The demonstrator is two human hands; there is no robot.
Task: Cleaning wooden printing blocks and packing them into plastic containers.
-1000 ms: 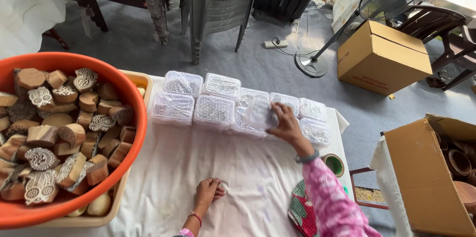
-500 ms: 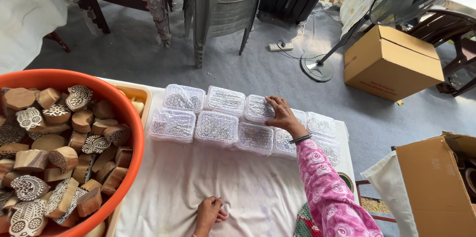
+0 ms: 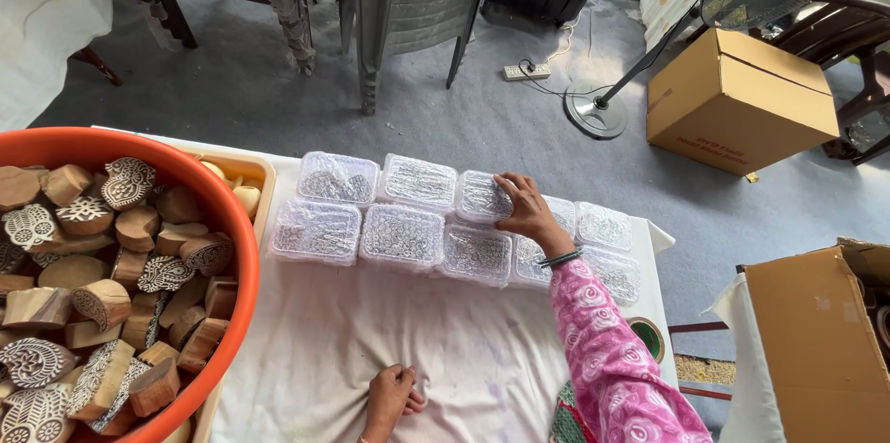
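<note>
At the far left an orange tub is heaped with carved wooden printing blocks, patterned faces turned every way. Behind its rim sits a tan tray holding a few more pale blocks. On the white cloth two rows of clear lidded boxes run left to right along the table's far edge, long axis across the view, each filled with small silvery pieces (too fine to tell apart). Near the bottom edge the left hand rests on the cloth with fingers curled into a loose fist, holding nothing visible. The right hand, in a pink patterned sleeve, lies on the third box of the back row, fingers together and bent over its lid. At right, a closed brown carton stands on the grey floor beside a fan base; an open carton sits nearer.
</note>
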